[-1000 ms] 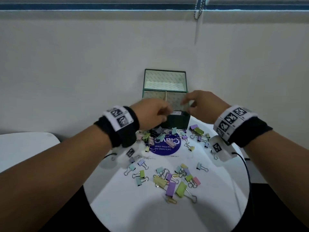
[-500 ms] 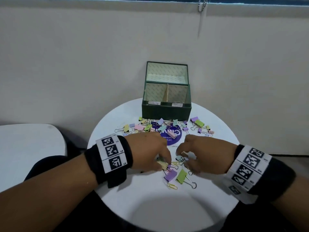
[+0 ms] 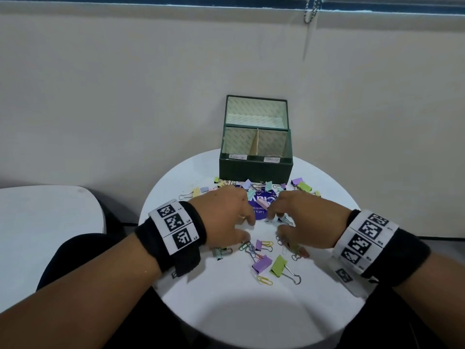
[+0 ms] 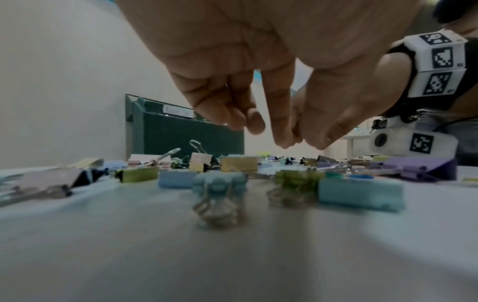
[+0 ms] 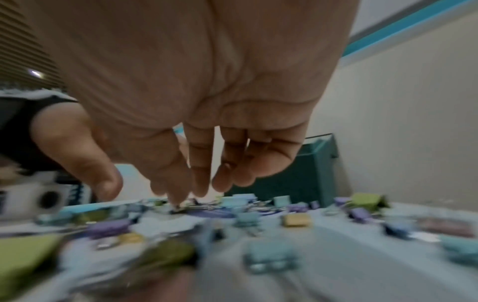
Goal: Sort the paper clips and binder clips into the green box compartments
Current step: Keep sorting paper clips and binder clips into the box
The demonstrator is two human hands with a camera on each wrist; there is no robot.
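reaching: both hands are low over the clips in the middle of the round worktop (image 3: 206,311), between its near edge and the green box (image 3: 255,170) at the far edge.
left hand (image 3: 224,217): fingers curled down, forefinger and thumb tips together in the left wrist view; whether they pinch a clip i cannot tell.
right hand (image 3: 304,222): fingertips (image 5: 178,199) down among small clips; that view is blurred, so its grip is unclear too.
clips: binder clips (image 3: 262,263) and paper clips (image 3: 264,280) lie mixed toward the near edge, more in front of the box.
box: two labelled front compartments, a divider between.
doing it well: probably take one kind per hand, pinch a binder clip by its body, slide a flat paper clip up with a nail, and check the labels before dropping.
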